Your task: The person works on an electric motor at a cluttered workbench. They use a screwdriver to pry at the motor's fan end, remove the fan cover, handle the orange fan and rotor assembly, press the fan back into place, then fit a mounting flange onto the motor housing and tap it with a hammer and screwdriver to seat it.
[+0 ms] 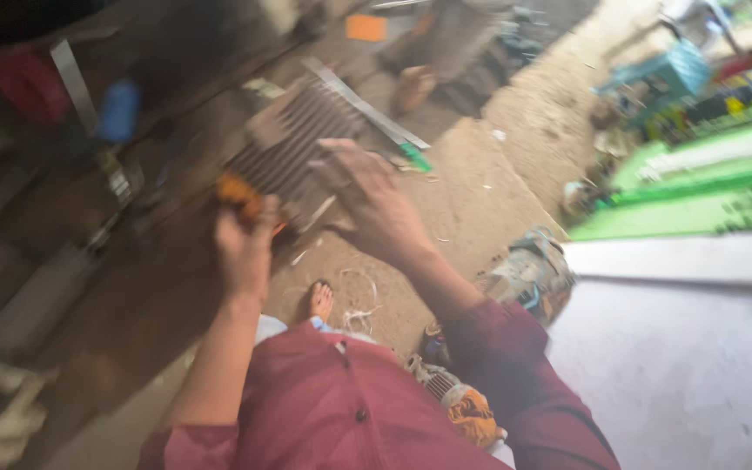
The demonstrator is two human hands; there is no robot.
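The picture is blurred by motion. A grey ribbed metal housing (293, 144), like a finned motor body, stands on a dark workbench (158, 287). My right hand (372, 200) lies spread over its right side, fingers apart. Closed around an orange-handled tool (241, 193), my left hand (245, 244) is at the housing's lower left corner. My sleeves are dark red.
A metal strip with a green end (376, 113) lies behind the housing. A blue object (119, 109) sits on the bench at the left. Another person's bare foot (412, 87) rests on the sandy ground. A white slab (681, 365) fills the lower right, green stalls beyond.
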